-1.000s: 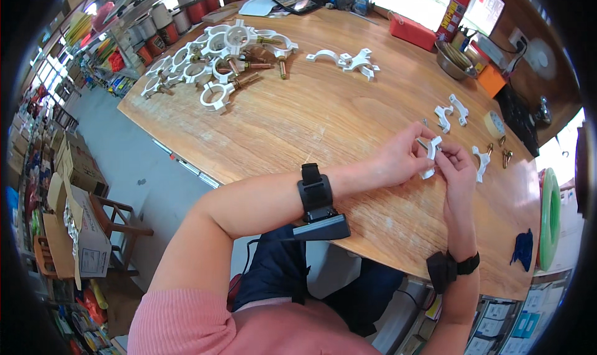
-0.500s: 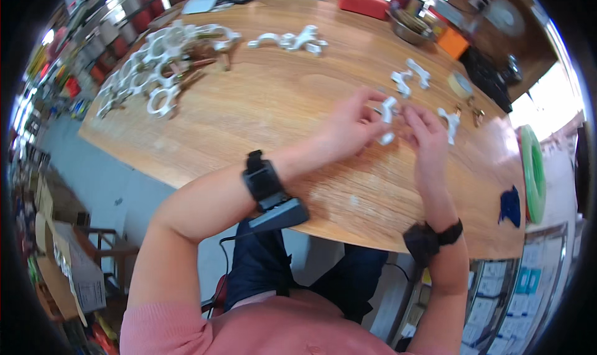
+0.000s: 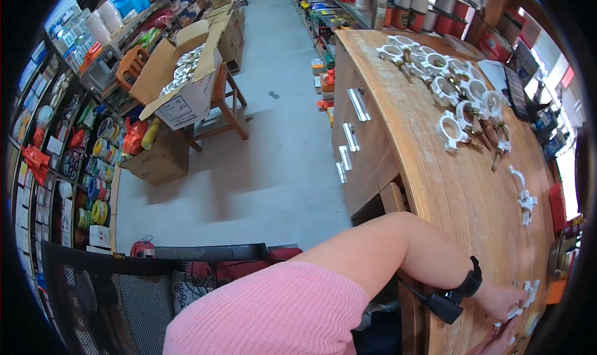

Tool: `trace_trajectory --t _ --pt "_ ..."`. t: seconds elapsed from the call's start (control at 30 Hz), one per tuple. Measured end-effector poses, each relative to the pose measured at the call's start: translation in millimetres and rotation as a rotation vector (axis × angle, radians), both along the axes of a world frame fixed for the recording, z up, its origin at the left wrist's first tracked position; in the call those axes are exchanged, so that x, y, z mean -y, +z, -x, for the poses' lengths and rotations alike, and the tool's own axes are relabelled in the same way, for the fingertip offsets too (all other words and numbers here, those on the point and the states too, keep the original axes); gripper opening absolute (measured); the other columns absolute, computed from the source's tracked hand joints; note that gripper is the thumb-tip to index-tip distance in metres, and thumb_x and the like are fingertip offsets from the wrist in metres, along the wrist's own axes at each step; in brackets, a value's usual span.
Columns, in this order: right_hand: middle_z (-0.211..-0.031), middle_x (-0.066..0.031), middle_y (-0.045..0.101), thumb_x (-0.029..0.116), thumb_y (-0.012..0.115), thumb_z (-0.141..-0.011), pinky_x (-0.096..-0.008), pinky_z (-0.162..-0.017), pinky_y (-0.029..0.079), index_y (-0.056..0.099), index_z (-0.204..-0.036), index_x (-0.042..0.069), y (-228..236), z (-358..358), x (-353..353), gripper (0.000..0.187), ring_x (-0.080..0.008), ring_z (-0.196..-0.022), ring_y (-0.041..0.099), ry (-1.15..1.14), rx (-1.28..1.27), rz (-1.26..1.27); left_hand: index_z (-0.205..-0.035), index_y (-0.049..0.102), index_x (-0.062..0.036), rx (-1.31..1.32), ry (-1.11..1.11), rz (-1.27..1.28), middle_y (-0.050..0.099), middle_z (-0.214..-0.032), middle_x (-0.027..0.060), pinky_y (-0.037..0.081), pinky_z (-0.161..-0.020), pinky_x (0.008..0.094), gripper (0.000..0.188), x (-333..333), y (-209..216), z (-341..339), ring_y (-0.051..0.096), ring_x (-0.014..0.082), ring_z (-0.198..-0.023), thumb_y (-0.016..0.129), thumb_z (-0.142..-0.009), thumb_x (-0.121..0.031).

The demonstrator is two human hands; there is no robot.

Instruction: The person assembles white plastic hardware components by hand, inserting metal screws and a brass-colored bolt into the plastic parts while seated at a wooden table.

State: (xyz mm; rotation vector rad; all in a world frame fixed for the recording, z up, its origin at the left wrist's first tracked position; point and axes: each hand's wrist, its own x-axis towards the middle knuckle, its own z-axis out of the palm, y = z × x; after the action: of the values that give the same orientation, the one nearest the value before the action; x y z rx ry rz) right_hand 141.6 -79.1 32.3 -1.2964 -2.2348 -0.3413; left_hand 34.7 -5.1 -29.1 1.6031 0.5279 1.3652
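Note:
At the lower right, my left hand [image 3: 500, 302] reaches over the wooden table with its fingers closed on a white clamp piece [image 3: 513, 313]. Only a sliver of my right hand [image 3: 499, 344] shows below it, at the picture's rim; its fingers are hidden. Just beyond my left fingers lies another white clamp half [image 3: 532, 291]. Farther up the table are a few joined white clamp pieces [image 3: 527, 204]. A heap of white ring clamps [image 3: 451, 131] with brass-coloured bolts [image 3: 488, 134] spreads across the far part.
The wooden table [image 3: 429, 187] has drawers on its left side. A black mesh chair [image 3: 118, 299] stands behind me. An open cardboard box [image 3: 183, 109] of metallic parts rests on a wooden chair. Loaded shelves [image 3: 59, 162] line the left. A red box [image 3: 558, 207] sits at the table's right edge.
My view has swung far to the left, bringing the floor and shelves in. Both hands now appear at the lower right, the right one mostly cut off. The left still holds the white clamp piece.

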Motion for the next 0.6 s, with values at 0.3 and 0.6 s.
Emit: trace_trajectory --t 0.3,0.6 --pt "-0.091 -0.0268 0.056 0.032 0.047 -0.086 -0.0382 -0.062 0.043 0.048 -0.108 -0.010 11 7 2 0.047 -0.0346 -0.072 0.054 0.161 0.074 -0.139 -0.095 0.042 -0.0020 -0.065 0.003 -0.044 0.052 -0.080 0.0182 0.044 -0.060 0.0374 0.043 -16 -4 -15 0.054 0.0317 -0.078 0.064 -0.060 -0.007" --pt "-0.098 -0.0268 0.054 0.024 0.046 -0.086 -0.0396 -0.076 0.042 0.047 -0.108 -0.010 14 6 11 0.041 -0.0352 -0.087 0.053 -0.027 0.210 -0.037 -0.095 0.041 -0.0030 -0.025 0.001 0.001 0.050 -0.081 0.0183 0.043 -0.061 0.0376 0.042 -15 -5 -16 0.052 0.0312 -0.078 0.062 -0.059 -0.004"
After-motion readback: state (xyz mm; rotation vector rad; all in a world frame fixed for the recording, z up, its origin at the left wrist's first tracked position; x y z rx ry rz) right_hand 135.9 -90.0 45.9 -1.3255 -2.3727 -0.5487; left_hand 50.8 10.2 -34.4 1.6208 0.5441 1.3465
